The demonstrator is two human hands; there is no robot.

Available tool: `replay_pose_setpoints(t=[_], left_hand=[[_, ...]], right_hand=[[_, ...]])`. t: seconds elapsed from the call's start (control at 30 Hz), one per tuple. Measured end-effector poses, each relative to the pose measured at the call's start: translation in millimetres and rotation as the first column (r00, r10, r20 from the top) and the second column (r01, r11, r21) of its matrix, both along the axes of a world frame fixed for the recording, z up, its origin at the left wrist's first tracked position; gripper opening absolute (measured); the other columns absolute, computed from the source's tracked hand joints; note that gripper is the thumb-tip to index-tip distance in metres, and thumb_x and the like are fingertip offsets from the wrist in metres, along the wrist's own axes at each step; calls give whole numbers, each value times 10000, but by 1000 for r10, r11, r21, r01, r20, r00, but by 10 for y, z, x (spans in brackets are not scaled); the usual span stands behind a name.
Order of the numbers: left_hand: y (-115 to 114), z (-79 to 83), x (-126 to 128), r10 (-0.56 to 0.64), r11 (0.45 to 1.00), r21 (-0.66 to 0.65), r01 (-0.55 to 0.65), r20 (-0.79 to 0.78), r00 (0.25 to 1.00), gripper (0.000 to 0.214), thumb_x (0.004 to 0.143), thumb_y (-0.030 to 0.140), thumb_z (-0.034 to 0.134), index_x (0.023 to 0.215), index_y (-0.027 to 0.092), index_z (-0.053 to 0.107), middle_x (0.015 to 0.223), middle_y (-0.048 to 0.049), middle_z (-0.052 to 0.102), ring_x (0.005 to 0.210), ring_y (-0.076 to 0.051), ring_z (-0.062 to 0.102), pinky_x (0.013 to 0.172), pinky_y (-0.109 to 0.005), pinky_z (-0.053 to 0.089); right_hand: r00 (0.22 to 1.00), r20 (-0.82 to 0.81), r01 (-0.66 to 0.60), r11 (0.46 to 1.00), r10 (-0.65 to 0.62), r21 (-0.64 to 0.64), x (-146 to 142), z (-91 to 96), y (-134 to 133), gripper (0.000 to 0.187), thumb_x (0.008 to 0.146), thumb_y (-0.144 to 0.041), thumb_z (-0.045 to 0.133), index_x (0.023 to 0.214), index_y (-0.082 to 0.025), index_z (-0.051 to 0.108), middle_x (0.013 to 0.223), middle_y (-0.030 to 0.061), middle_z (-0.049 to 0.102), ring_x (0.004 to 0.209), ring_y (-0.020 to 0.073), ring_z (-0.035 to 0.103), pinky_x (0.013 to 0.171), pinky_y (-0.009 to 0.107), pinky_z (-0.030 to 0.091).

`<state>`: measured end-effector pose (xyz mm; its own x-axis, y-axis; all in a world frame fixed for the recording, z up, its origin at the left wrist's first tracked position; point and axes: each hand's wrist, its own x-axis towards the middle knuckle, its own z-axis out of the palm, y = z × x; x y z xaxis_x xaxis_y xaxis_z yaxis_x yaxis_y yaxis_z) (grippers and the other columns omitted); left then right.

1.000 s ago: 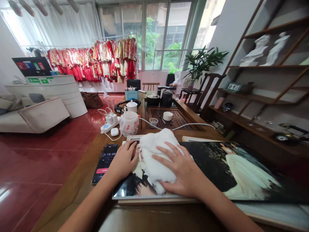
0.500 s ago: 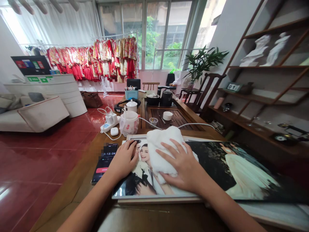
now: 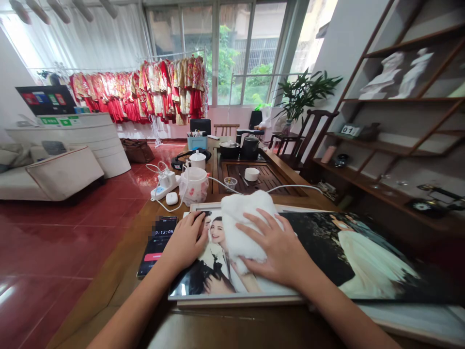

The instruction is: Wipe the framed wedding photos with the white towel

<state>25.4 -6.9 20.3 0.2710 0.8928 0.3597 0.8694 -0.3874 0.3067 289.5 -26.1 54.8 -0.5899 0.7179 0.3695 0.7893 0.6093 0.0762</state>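
Note:
A large framed wedding photograph (image 3: 312, 257) lies flat on the wooden table (image 3: 123, 271), its far end running off to the right. My right hand (image 3: 274, 247) presses, fingers spread, on a fluffy white cloth (image 3: 241, 230) bunched on the photo's glossy surface. My left hand (image 3: 185, 240) rests on the photo's upper left part, holding nothing, just beside the printed couple's faces. Close to that hand, a smartphone (image 3: 158, 245) lies on the table with a running timer on its screen.
Beyond the frame stand a white plastic jug (image 3: 193, 188), a power strip (image 3: 164, 185) with cables, a small white earbud case (image 3: 172, 198) and a wooden tea tray (image 3: 259, 179). Shelves (image 3: 392, 126) rise to the right. A red tiled floor (image 3: 54, 242) lies left.
The white cloth and my right hand have shifted up and to the right across the photo, uncovering more of the printed couple. My left hand has barely moved.

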Motion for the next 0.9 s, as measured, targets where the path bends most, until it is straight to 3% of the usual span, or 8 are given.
replay_pose_setpoints(t=[0.17, 0.33, 0.57, 0.9], left_hand=[[-11, 10, 5, 2, 1000, 10, -2, 10, 1000, 413, 966, 323, 433, 1335, 158, 516, 1390, -131, 514, 1292, -288, 477, 1095, -469, 374], [-14, 13, 11, 6, 1000, -2, -6, 4, 1000, 416, 970, 319, 431, 1338, 146, 514, 1396, -134, 504, 1297, -285, 469, 1100, -453, 367], [-7, 23, 1, -27, 999, 23, 27, -1, 1000, 384, 977, 310, 417, 1314, 164, 528, 1371, -127, 520, 1273, -271, 485, 1092, -452, 376], [-12, 17, 8, -2, 1000, -3, 2, 14, 1000, 404, 974, 319, 427, 1336, 162, 516, 1399, -128, 503, 1295, -285, 473, 1095, -471, 373]], right_hand=[[995, -1, 98, 994, -98, 49, 21, -36, 41, 585, 842, -586, 515, 1350, -299, 538, 1414, 95, 504, 1317, 403, 354, 1013, 625, 259], [999, 16, -43, 999, 43, -3, -17, 10, -15, 602, 835, -584, 522, 1368, -304, 518, 1454, 85, 461, 1347, 403, 307, 1035, 638, 217], [968, 59, -237, 966, 244, -105, -69, 99, -129, 692, 798, -549, 568, 1437, -330, 414, 1498, 62, 409, 1383, 388, 257, 1050, 642, 175], [994, 49, -100, 995, 100, -17, 8, 42, -12, 647, 803, -562, 567, 1389, -298, 489, 1455, 104, 457, 1339, 405, 325, 1018, 643, 237]])
